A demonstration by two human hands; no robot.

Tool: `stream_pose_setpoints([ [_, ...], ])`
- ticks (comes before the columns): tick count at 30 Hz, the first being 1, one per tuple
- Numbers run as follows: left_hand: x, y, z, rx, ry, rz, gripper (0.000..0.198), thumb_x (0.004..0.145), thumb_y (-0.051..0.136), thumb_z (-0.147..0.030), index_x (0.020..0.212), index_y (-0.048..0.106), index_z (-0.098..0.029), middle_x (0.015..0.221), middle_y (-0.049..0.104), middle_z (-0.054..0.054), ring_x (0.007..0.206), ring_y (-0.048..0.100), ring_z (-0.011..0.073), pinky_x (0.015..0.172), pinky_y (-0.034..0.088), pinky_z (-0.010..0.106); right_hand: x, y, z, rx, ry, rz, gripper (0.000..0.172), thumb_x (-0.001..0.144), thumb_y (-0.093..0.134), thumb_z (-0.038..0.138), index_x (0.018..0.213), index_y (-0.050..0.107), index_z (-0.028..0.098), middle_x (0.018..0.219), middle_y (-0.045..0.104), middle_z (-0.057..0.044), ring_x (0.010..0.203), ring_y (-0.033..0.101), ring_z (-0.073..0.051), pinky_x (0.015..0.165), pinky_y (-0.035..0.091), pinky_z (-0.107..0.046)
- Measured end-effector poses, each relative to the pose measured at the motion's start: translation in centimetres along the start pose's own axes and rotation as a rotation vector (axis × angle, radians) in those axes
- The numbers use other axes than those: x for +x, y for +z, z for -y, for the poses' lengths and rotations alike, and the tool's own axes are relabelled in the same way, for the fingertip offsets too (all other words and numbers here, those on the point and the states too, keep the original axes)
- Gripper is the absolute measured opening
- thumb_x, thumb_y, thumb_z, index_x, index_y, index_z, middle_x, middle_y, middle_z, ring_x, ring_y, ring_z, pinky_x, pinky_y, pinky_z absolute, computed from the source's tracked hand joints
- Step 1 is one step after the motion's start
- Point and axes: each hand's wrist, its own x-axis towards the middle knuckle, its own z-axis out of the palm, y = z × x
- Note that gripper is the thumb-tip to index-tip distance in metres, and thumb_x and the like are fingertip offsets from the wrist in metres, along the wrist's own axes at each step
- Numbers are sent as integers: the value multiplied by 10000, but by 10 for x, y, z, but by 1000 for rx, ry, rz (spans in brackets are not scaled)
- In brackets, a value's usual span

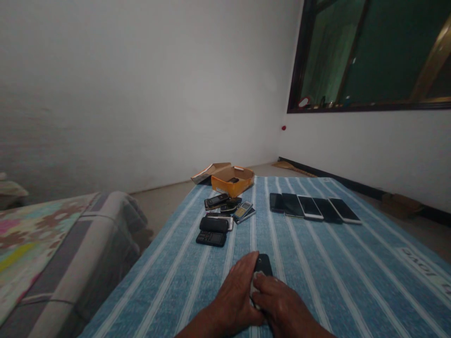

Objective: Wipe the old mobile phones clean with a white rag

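Observation:
My left hand (236, 293) is closed around the side of a black mobile phone (264, 264), low in the middle of the head view. Against the phone's face, my right hand (283, 305) pinches a small whitish cloth or tissue (254, 285). My hands cover most of the phone, so only its upper end shows. Beyond my left hand lies a loose group of older phones, among them a black keypad phone (211, 238) and a silver keypad phone (243, 211). A row of several smartphones (310, 207) lies farther off to the right.
An open orange box (229, 184) with a phone inside stands at the table's far end, its lid (207, 172) leaning beside it. Blue striped cloth (169, 272) covers the table. A bed with patterned bedding (70, 253) stands to the left; walls rise behind and right.

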Motion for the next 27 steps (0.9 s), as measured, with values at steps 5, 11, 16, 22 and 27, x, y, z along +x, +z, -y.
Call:
stream_pose_setpoints([
  [5,-2,2,5,-13,-10,26,1371,524,913,-410,1535,-6,-293,1563,272,183,1420,274,416,1142,275,606,7,-8,-5,-41,102,-49,309,843,561,105,1116,675,195,1274,621,-106,1201,556,-224,1022,425,-328],
  [11,-4,4,12,5,12,9,1342,575,887,-435,1531,-46,-307,1562,272,181,1413,284,425,1135,290,608,-1,10,-17,-79,62,-46,282,825,611,149,1095,678,200,1258,632,-108,1200,563,-242,1032,429,-338],
  [16,-7,8,16,33,26,-36,1292,612,856,-448,1529,-45,-313,1551,295,182,1396,318,434,1123,315,606,-6,28,-27,-157,-64,-121,219,844,633,224,1057,682,221,1203,664,-104,1137,609,-249,983,473,-339],
  [22,-6,7,13,48,68,-88,1261,615,830,-395,1532,-30,-301,1531,341,171,1365,376,434,1110,351,583,5,14,-23,-174,43,-185,363,845,567,132,1187,638,235,1335,598,-94,1237,551,-227,1025,446,-333],
  [27,-5,7,14,55,82,-79,1210,649,800,-385,1532,-23,-304,1536,341,165,1371,374,422,1112,361,568,-2,30,-38,-290,-21,-261,414,820,632,209,1233,614,222,1296,623,-123,1176,601,-266,965,505,-352],
])
